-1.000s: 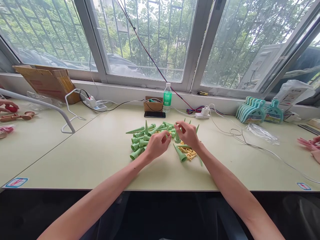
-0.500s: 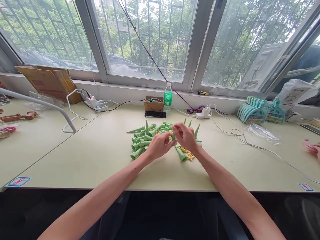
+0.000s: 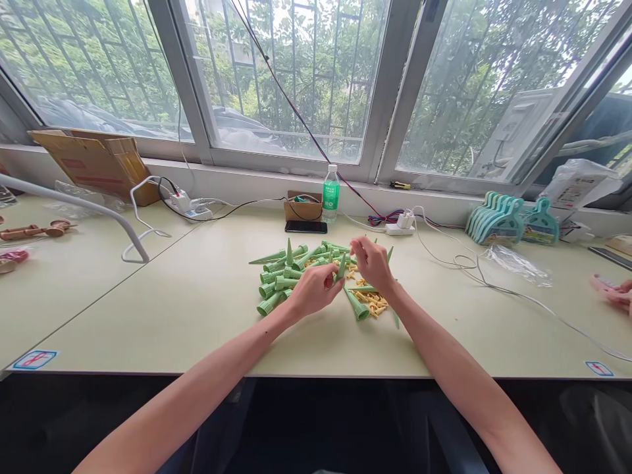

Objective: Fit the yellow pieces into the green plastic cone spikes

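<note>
My left hand [image 3: 315, 289] is closed on a green plastic spike [image 3: 341, 266], whose pointed end stands up from between thumb and fingers. To its right, my right hand [image 3: 372, 264] is raised with its fingers curled together; whatever they may pinch is hidden. A pile of green hollow plastic spikes [image 3: 271, 303] with ribbed collars lies to the left and behind my left hand. One more spike [image 3: 357, 305] lies between my wrists. Small yellow plastic pieces [image 3: 376, 304] are scattered under and beside my right hand.
Behind the pile are a black phone [image 3: 306, 227], a small cardboard box [image 3: 303, 209] and a water bottle [image 3: 330, 194]. White cables and a power strip [image 3: 400, 224] run along the right. Turquoise dustpan-like items [image 3: 498, 220] stand at back right. Another person's hand [image 3: 617, 291] shows at the right edge.
My right hand has moved off the spike in my left hand, slightly up and to the right. More of the yellow pieces now show. My left hand stays almost in place.
</note>
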Tool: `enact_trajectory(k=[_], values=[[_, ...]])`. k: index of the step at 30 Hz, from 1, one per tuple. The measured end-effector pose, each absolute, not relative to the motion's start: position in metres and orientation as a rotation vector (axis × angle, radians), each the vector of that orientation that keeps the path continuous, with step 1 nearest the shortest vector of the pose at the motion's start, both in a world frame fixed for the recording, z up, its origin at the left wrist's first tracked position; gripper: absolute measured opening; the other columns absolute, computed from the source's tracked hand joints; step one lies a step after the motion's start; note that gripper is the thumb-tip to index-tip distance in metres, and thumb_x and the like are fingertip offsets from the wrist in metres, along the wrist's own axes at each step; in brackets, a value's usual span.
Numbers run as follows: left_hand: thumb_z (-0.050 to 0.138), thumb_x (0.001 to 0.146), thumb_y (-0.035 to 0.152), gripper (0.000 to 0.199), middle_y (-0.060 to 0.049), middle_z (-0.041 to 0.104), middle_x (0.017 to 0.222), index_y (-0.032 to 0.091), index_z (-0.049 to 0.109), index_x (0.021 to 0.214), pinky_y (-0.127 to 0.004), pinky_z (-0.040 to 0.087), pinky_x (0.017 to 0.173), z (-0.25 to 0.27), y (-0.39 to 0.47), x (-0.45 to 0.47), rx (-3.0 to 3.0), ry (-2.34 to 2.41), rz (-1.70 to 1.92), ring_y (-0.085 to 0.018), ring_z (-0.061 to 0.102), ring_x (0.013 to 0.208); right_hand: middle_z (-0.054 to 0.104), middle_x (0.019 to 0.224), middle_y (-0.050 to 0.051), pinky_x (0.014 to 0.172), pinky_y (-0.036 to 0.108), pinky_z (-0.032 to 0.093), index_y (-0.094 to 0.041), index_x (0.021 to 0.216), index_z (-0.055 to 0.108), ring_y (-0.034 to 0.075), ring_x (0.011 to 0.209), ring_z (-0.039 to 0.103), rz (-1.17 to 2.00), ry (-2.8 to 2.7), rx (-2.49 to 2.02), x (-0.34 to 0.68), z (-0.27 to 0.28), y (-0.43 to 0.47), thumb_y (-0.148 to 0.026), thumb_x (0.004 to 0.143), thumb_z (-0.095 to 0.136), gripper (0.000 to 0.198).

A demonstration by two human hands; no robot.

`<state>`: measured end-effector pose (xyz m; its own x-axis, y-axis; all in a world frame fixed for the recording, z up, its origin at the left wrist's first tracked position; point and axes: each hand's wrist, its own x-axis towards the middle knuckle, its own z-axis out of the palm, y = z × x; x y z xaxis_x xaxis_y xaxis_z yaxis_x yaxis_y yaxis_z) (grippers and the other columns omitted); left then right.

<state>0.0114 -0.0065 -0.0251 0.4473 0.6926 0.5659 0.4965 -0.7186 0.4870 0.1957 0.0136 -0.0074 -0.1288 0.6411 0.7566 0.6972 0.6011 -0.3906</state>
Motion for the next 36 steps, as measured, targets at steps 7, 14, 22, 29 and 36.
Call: enact_trajectory(k=[7,14,22,29,36], values=[[0.056,0.085,0.029,0.020,0.005,0.049,0.053,0.018,0.050,0.069,-0.023,0.035,0.053,-0.023,-0.009,0.011,2.442,1.013,1.142,-0.009,0.039,0.049,0.070,0.086,0.004,0.065,0.024,0.039,-0.019,0.099,0.060,0.015,0.067,0.060,-0.044,-1.951,-1.390,0.206,-0.010,0.023,-0.026,0.094,0.047,0.016],[0.056,0.083,0.028,0.029,0.005,0.044,0.052,0.019,0.038,0.062,-0.024,0.033,0.052,-0.023,-0.009,0.012,2.425,1.029,1.137,-0.009,0.035,0.048,0.072,0.089,0.006,0.069,0.025,0.039,-0.020,0.102,0.063,0.018,0.080,0.063,-0.018,-2.132,-1.553,0.207,-0.011,0.024,-0.018,0.090,0.049,0.018],[0.055,0.084,0.030,0.034,0.005,0.040,0.052,0.020,0.032,0.061,-0.025,0.031,0.052,-0.024,-0.008,0.011,2.407,1.048,1.115,-0.009,0.033,0.049,0.072,0.081,0.003,0.061,0.024,0.034,-0.020,0.088,0.066,0.017,0.076,0.061,0.036,-2.260,-1.589,0.204,-0.006,0.017,-0.025,0.083,0.060,0.009],[0.055,0.083,0.030,0.033,0.005,0.042,0.052,0.019,0.034,0.059,-0.025,0.030,0.051,-0.023,-0.008,0.011,2.432,1.056,1.120,-0.008,0.034,0.047,0.070,0.078,0.002,0.060,0.024,0.035,-0.021,0.078,0.067,0.016,0.073,0.061,0.054,-2.322,-1.586,0.201,-0.004,0.012,-0.030,0.079,0.065,0.009],[0.056,0.083,0.030,0.033,0.005,0.041,0.050,0.019,0.038,0.057,-0.025,0.028,0.049,-0.024,-0.008,0.011,2.447,1.057,1.136,-0.008,0.034,0.046,0.071,0.080,0.003,0.061,0.025,0.037,-0.021,0.077,0.070,0.017,0.076,0.062,0.054,-2.340,-1.625,0.200,-0.002,0.011,-0.032,0.076,0.069,0.011]])
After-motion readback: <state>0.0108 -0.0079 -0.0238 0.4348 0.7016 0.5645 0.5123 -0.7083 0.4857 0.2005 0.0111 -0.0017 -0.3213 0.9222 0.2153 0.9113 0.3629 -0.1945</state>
